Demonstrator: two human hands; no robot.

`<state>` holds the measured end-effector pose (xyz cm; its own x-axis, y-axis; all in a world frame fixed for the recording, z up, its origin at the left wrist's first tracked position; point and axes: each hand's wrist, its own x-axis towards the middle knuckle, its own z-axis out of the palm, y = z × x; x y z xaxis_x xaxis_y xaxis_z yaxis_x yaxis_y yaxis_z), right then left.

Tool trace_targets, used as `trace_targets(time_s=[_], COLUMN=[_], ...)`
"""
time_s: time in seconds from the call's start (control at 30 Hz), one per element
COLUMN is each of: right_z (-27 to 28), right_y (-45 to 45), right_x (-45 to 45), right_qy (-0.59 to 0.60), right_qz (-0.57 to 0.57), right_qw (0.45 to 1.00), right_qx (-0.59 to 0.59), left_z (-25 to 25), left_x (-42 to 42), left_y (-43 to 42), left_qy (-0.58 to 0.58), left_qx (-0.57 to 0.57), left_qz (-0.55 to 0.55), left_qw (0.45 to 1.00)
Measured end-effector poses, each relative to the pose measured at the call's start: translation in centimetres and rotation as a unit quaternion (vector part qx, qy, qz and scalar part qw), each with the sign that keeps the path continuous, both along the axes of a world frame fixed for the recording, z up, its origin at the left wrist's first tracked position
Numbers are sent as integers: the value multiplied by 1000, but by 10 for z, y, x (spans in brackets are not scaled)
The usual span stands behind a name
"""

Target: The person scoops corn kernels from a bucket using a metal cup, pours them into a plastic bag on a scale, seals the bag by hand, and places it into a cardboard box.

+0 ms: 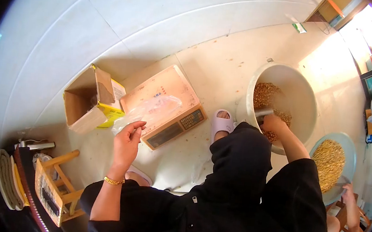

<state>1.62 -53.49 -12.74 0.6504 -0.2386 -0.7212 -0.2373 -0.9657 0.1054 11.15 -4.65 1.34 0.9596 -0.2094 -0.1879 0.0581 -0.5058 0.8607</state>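
My left hand [127, 144] hovers by the scale's near left corner, fingers loosely bent and slightly apart. It overlaps the edge of a clear plastic bag [157, 106] in this view, and I see no grip on it. The bag lies crumpled across the flat electronic scale [169, 81], which has a keypad and display. Inside a large pale bucket [306, 94], my right hand [274, 124] is closed around a metal scoop [264, 113]. The scoop's edge is among small brown nut-like pieces [266, 95]; their exact kind is unclear.
Left of the scale stands an open cardboard box [79, 100]. A wooden stool [58, 184] is at lower left. At right, another person's hand [348, 194] is beside a light-blue basin [350, 151] of yellowish pieces [327, 162]. My slippered foot [222, 124] is between scale and bucket.
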Motion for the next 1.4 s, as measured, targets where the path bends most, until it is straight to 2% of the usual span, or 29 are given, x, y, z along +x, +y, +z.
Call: trace_targets(time_s=[0.03,0.1,0.13,0.2,0.23,0.27,0.3,0.4,0.5,0.63,0.7,0.77,0.83,0.97,1.07,1.1,1.17,1.23,1.3,1.33,1.4], right_z=[-1,-3,-7,-20,-19,-19,-18,-35,-38,12,42,54,75,87,92,92,82,57,8,-9,-35], right_y=[-10,-37,-49,-66,-62,-54,-46,-32,-12,19,31,32,36,12,-7,-11,-23,-34,-47,-37,-33], right_x=[2,8,9,8,8,6,4,-10,-16,2,13,8,6,7,28,36,50,71,83,90,87], right_qy=[2,-191,-189,-298,-297,-138,26,90,56,-26,36,18,4,-14,-100,-98,-201,-207,-214,-198,-161], right_qz=[0,-27,-28,4,3,34,64,27,42,58,19,5,-100,-93,-116,-112,-62,-66,-71,-7,59], right_qw=[1000,980,980,955,955,990,997,994,992,993,997,999,993,991,979,980,966,963,960,957,959], right_qx=[-1,-58,-58,0,0,-14,-27,-55,-109,-96,-63,-51,-59,-94,-132,-130,-152,-159,-166,-211,-224], left_z=[-2,-4,-4,-5,-5,-6,-5,-2,-4,-2,5,11,17,25,26,26,25,21,19,19,13], left_x=[1,1,2,2,2,2,2,0,-2,1,3,4,5,11,18,19,19,20,22,22,23], left_y=[0,-1,-1,-2,-2,-3,-4,-7,-7,-8,-8,-9,-8,-4,-2,-1,-3,-4,-10,-13,-15], left_qy=[-4,-6,-2,3,7,11,12,5,6,0,0,1,-9,-4,17,20,30,42,54,55,54], left_qx=[-3,-6,-7,-8,-7,-5,-6,20,18,18,28,29,27,29,9,11,17,22,26,29,38], left_qz=[-4,-7,-7,-8,-8,-7,-6,-22,-26,-39,-46,-44,-53,-60,-45,-41,-40,-33,-26,-27,-30], left_qw=[1000,1000,1000,1000,1000,1000,1000,1000,999,999,999,999,998,998,999,999,999,998,998,998,997])
